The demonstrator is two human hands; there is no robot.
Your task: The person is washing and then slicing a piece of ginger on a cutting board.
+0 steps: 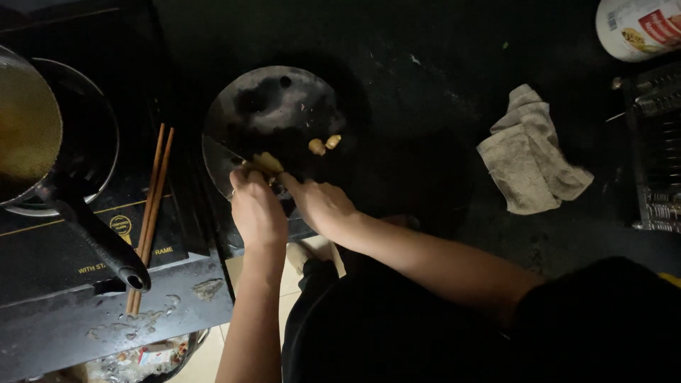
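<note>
A pale ginger piece (267, 162) lies on the round dark cutting board (284, 106), pinched by the fingers of the right hand (320, 204). The left hand (257, 209) has its fingers closed around a knife (220, 157) beside it. Two cut pieces (324, 144) lie near. On the black tabletop (425, 71), chopsticks (152, 206) and a pan (64, 156) are on the left, and a cloth (532, 152) is well apart on the right.

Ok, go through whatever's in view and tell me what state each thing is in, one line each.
Left hand: closed around a knife.
Knife: blade out to the left over the board.
Right hand: fingertips pressing a pale food piece.
Food piece: on the board, pinned at the blade.
Two small pieces: lying loose, apart from the hands.
Round dark board: flat on the counter.
Chopsticks: lying side by side on the cooktop.
Pan: on the cooktop, handle toward the person.
Cloth: crumpled on the counter.
</note>
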